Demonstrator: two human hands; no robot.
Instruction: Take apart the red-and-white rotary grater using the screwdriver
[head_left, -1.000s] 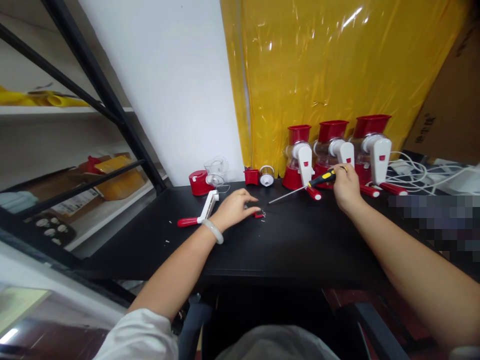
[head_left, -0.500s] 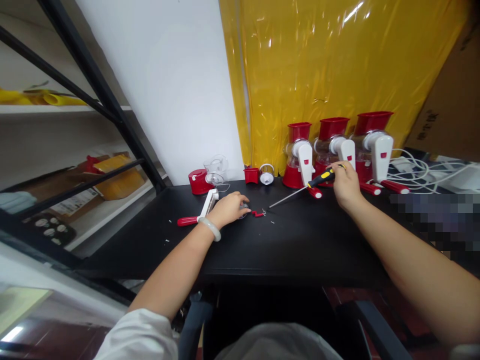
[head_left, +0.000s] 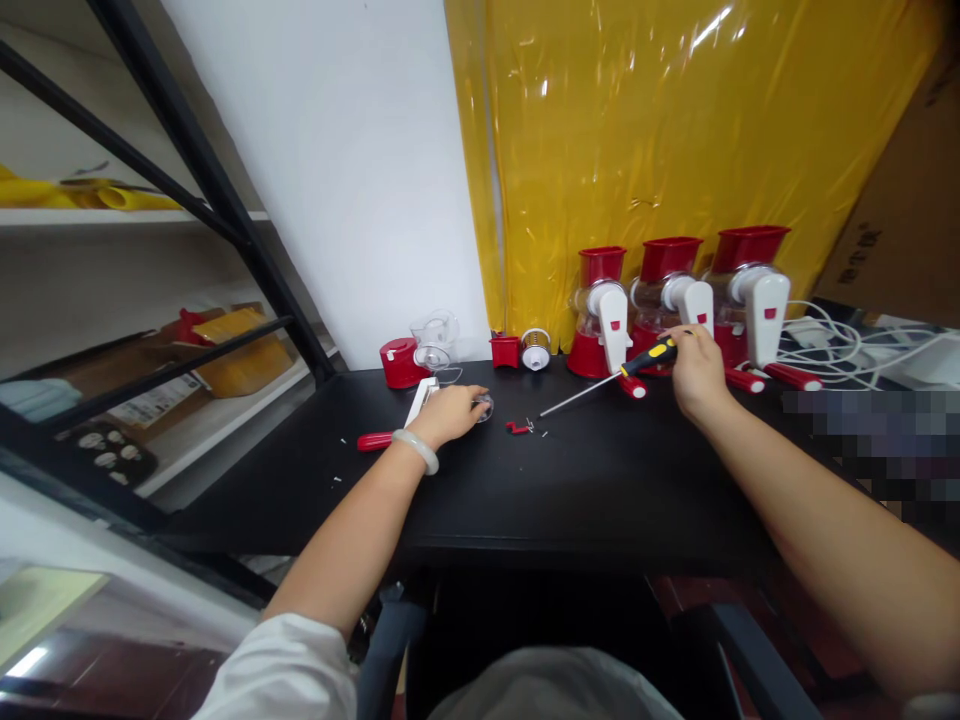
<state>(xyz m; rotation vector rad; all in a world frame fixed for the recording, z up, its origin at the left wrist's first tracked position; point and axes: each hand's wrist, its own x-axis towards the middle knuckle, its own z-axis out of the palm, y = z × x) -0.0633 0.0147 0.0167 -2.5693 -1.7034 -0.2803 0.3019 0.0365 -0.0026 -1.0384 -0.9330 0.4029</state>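
Note:
My right hand point(head_left: 697, 375) is closed around the yellow-and-black handle of a long screwdriver point(head_left: 581, 394). The shaft slants down to the left, its tip close to several small screws point(head_left: 531, 425) on the black table. Just left of those screws lies a small red plastic piece point(head_left: 516, 428). My left hand point(head_left: 454, 410), with a pale bangle on the wrist, has its thumb and fingers bent around the edge of a clear round plastic part point(head_left: 485, 407), partly hidden by the hand. Beside that wrist rests a white crank arm point(head_left: 421, 398) with a red handle point(head_left: 374, 441).
Three red-and-white rotary graters point(head_left: 600, 320) stand at the back right, near white cables point(head_left: 832, 345). A red base point(head_left: 401, 362), a clear housing point(head_left: 436, 340), a red pusher point(head_left: 505, 350) and a grater drum point(head_left: 535, 349) line the back. A black-framed shelf point(head_left: 225, 215) rises at left.
My left hand has drawn slightly left, away from the red piece, and more of the clear round part shows. The screwdriver stays almost in place in my right hand.

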